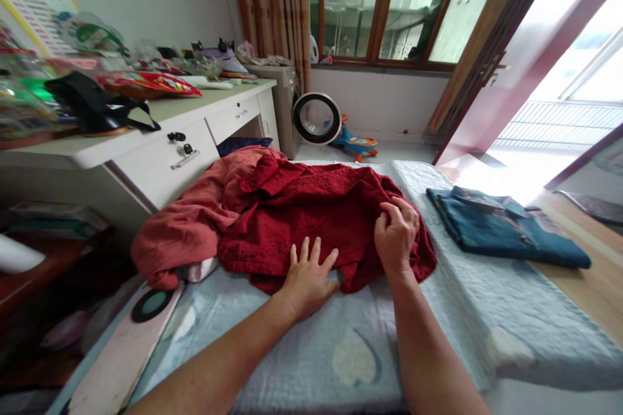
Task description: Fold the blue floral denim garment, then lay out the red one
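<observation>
A dark red garment (311, 207), rumpled and spread unevenly, lies on the pale blue bed cover (302, 363). My left hand (311, 279) rests on its near edge with fingers spread flat. Over at the garment's right side, my right hand (399, 233) has its fingers curled and closed on the cloth. Folds hide the garment's full shape, so I cannot tell its exact kind. A heap of salmon-red clothing (195, 214) touches it on the left. To the right lies a folded dark blue garment (506, 227), apart from both hands.
A white desk (165, 155) cluttered with packets and a black strapped object (92, 104) stands along the left. Beyond the bed are a washing machine with its round door (317, 118) open and an orange-and-blue ride-on toy (357, 142). A door (516, 58) stands open at right.
</observation>
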### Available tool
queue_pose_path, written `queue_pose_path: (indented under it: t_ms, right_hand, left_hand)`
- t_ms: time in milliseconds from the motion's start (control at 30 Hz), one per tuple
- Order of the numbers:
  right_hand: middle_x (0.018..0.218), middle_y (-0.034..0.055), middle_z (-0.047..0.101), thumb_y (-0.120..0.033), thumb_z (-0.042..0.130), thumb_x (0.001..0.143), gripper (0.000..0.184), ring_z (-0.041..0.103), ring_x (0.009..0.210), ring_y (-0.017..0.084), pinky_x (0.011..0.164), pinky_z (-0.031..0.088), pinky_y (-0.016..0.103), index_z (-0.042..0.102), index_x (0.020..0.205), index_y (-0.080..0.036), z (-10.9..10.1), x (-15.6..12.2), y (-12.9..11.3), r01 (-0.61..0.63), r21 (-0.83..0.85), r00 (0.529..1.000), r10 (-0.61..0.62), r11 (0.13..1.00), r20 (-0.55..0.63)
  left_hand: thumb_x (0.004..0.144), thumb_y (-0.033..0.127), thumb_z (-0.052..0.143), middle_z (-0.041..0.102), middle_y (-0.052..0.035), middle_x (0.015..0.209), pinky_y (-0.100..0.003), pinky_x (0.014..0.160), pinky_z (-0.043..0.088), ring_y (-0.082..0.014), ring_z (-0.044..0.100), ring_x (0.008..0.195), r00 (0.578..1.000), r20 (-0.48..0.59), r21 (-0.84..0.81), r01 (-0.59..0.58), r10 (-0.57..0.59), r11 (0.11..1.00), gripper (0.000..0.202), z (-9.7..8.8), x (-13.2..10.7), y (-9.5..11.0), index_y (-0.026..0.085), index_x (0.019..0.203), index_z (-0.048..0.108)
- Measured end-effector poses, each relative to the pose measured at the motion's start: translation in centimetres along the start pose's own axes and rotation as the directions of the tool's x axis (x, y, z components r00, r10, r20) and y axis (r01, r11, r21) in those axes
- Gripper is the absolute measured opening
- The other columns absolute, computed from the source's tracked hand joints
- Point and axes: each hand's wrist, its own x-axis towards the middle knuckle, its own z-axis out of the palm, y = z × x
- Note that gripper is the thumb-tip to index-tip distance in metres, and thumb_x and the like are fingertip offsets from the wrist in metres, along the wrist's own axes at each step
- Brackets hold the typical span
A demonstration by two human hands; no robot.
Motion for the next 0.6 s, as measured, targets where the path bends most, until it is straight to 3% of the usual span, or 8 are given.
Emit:
queue_pose_path:
  t_ms: [133, 233, 400, 600]
  right_hand:
    - [0.143, 0.0194, 0.042, -0.028, 0.048, 0.083, 0.046, 0.034, 0.132, 0.039, 0.104, 0.026, 0.06, 0.057, 0.126, -0.016, -0.8, 1.1, 2.4, -0.255, -0.253, 0.967, 0.248, 0.933, -0.06]
    - [0.138, 0.0259, 0.046, -0.035, 0.05, 0.081, 0.062, 0.043, 0.126, 0.042, 0.098, 0.034, 0.057, 0.044, 0.138, -0.01, -0.4, 1.2, 3.8, -0.329, -0.313, 0.923, 0.373, 0.891, 0.091]
    - [0.12, 0.0256, 0.06, -0.035, 0.044, 0.084, 0.063, 0.059, 0.11, 0.037, 0.089, 0.044, 0.047, 0.039, 0.14, -0.007, 0.1, 1.0, 4.2, -0.246, -0.36, 0.792, 0.4, 0.9, 0.461]
    - [0.13, 0.021, 0.057, -0.029, 0.048, 0.078, 0.064, 0.055, 0.116, 0.039, 0.093, 0.041, 0.051, 0.043, 0.14, -0.013, -0.1, 1.2, 4.8, -0.026, -0.38, 0.71, 0.284, 0.925, 0.644]
  left_hand:
    - [0.088, 0.064, 0.048, 0.034, -0.0134, 0.155, -0.065, 0.111, 0.019, -0.0418, 0.025, 0.143, 0.997, -0.08, -0.008, 0.011, -0.012, 1.0, 0.064, 0.6, 0.0, 0.1, 0.036, 0.145, 0.042]
    - [0.089, 0.058, 0.051, 0.038, -0.0115, 0.153, -0.06, 0.113, 0.021, -0.0366, 0.03, 0.142, 0.993, -0.116, -0.013, -0.012, 0.01, 1.0, 0.057, 0.8, 0.0, 0.1, 0.036, 0.142, 0.046]
    - [0.094, 0.04, 0.051, 0.045, -0.0097, 0.148, -0.052, 0.113, 0.028, -0.0292, 0.039, 0.137, 0.985, -0.169, -0.024, -0.052, 0.047, 0.998, 0.042, 0.6, 0.1, 0.1, 0.034, 0.135, 0.054]
    - [0.094, 0.033, 0.053, 0.051, -0.0105, 0.142, -0.047, 0.111, 0.034, -0.0278, 0.045, 0.131, 0.982, -0.181, -0.046, -0.071, 0.062, 0.996, 0.037, 0.0, 0.3, 0.1, 0.03, 0.13, 0.06]
